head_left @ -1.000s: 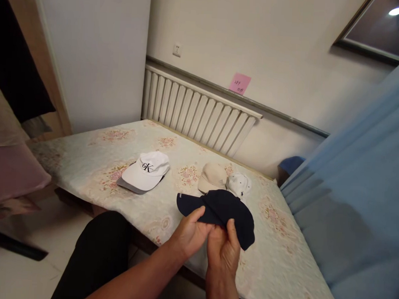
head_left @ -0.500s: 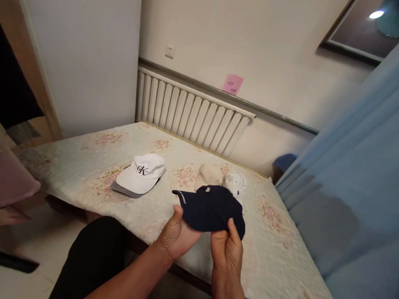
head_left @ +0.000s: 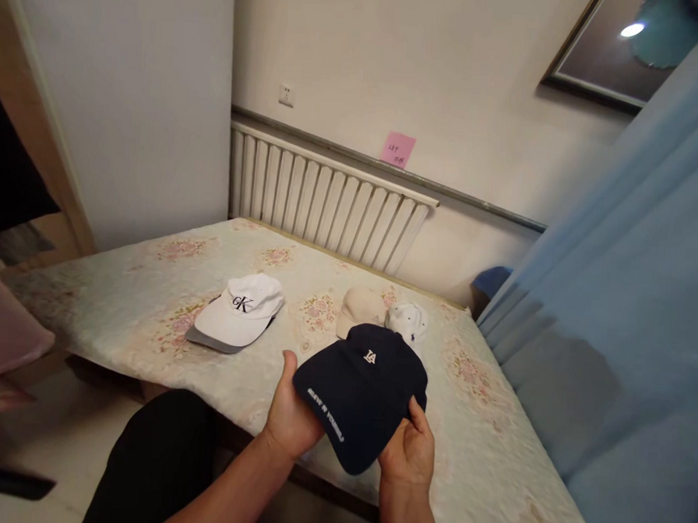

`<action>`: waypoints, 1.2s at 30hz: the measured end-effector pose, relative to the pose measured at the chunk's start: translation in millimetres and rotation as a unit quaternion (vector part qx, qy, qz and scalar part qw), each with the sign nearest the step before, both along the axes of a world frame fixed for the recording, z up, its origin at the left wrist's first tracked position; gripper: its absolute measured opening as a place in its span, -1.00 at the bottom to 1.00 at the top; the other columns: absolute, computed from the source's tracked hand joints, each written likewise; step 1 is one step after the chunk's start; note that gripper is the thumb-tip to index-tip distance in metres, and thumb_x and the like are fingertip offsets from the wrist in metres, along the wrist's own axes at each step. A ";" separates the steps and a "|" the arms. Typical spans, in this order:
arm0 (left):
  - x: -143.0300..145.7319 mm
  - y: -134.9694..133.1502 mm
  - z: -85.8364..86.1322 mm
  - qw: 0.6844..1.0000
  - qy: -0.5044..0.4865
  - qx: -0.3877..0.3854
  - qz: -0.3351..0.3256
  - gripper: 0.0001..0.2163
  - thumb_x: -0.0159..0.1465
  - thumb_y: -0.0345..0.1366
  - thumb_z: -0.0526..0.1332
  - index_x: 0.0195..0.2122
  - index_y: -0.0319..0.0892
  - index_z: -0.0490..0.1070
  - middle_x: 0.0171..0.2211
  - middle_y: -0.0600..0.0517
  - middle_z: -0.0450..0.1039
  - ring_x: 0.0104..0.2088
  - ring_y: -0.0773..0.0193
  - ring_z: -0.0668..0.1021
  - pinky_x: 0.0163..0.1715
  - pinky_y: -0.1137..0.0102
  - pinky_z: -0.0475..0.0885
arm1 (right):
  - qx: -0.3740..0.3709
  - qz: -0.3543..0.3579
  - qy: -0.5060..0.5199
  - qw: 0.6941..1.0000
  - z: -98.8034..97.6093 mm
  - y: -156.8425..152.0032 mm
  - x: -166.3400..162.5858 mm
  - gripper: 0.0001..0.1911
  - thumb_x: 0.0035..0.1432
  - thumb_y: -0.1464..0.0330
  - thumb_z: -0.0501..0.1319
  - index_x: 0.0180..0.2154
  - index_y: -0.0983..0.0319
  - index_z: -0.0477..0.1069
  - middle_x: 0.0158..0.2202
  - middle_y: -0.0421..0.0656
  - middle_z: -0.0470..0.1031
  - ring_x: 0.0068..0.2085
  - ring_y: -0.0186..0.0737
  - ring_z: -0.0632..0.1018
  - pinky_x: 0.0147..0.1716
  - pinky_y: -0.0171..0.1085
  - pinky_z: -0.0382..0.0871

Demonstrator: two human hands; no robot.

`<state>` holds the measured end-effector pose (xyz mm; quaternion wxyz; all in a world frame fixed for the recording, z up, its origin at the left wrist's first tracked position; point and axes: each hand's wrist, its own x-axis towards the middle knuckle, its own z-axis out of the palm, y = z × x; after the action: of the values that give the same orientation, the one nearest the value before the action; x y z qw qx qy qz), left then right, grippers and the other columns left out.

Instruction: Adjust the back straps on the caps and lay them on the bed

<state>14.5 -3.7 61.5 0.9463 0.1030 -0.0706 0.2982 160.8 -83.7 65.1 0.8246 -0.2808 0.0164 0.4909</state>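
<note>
Navy cap (head_left: 361, 395) now turned brim-forward, "LA" showing; left hand (head_left: 287, 418) and right hand (head_left: 410, 452) grip it.

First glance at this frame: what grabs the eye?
The navy LA cap, held front and centre by the left hand and right hand, brim toward the camera. Behind it on the floral bedspread lie a white CK cap at left, plus a beige cap and a small white cap. A pink sticky note marks the wall.
</note>
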 end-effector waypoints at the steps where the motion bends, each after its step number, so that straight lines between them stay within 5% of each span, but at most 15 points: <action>1: 0.1 -2.5 1.1 1.000 0.016 -0.005 -0.021 -0.28 0.21 0.20 -0.07 0.09 -0.37 0.34 0.04 -0.24 0.41 0.19 -0.05 0.29 0.24 0.13 -0.04 | -0.007 0.012 0.000 1.000 1.1 -1.4 -0.7 -0.75 0.05 0.29 0.16 -0.31 0.25 0.55 -0.31 -0.10 0.63 -0.12 -0.12 0.58 0.11 -0.01 0.24; 7: 0.1 -15.0 13.6 0.989 0.088 -0.031 -0.118 -0.38 0.23 0.10 0.01 0.06 -0.36 0.36 -0.04 -0.23 0.47 0.09 -0.10 0.41 0.18 0.07 0.09 | -0.033 0.073 -0.015 0.997 7.1 -10.7 -6.4 -0.75 0.00 0.20 0.23 -0.43 0.23 0.56 -0.38 -0.11 0.63 -0.14 -0.05 0.59 0.08 0.02 0.27; 11: 0.3 -15.2 15.5 0.989 0.098 -0.029 -0.105 -0.41 0.22 0.08 0.03 0.06 -0.33 0.37 -0.07 -0.21 0.50 0.04 -0.10 0.45 0.15 0.07 0.14 | -0.009 0.028 0.018 0.999 6.5 -14.3 -15.1 -0.72 -0.03 0.14 0.25 -0.36 0.17 0.57 -0.39 -0.16 0.63 -0.14 -0.09 0.59 0.08 0.01 0.27; 22: -2.3 -13.0 16.1 0.993 0.084 -0.031 -0.082 -0.49 0.24 -0.02 0.06 0.01 -0.34 0.42 -0.07 -0.20 0.50 0.06 -0.08 0.44 0.16 0.08 0.14 | 0.028 0.083 -0.013 0.996 5.3 -13.0 -20.9 -0.68 -0.04 0.17 0.29 -0.26 0.22 0.56 -0.22 -0.06 0.61 -0.06 -0.02 0.55 0.08 0.09 0.25; 36: -2.1 -11.7 14.7 0.997 0.067 -0.032 -0.035 -0.58 0.24 -0.06 0.08 -0.09 -0.28 0.50 -0.16 -0.13 0.56 0.03 -0.02 0.47 0.19 0.11 0.10 | 0.010 0.091 0.021 0.996 -7.6 -8.0 -18.2 -0.70 0.06 0.19 0.20 -0.28 0.24 0.56 -0.32 -0.08 0.63 -0.04 -0.06 0.54 0.09 0.04 0.25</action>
<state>12.4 -15.4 76.2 0.9616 0.0897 -0.0013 0.2595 142.6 -91.7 57.5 0.7787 -0.2626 0.0034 0.5698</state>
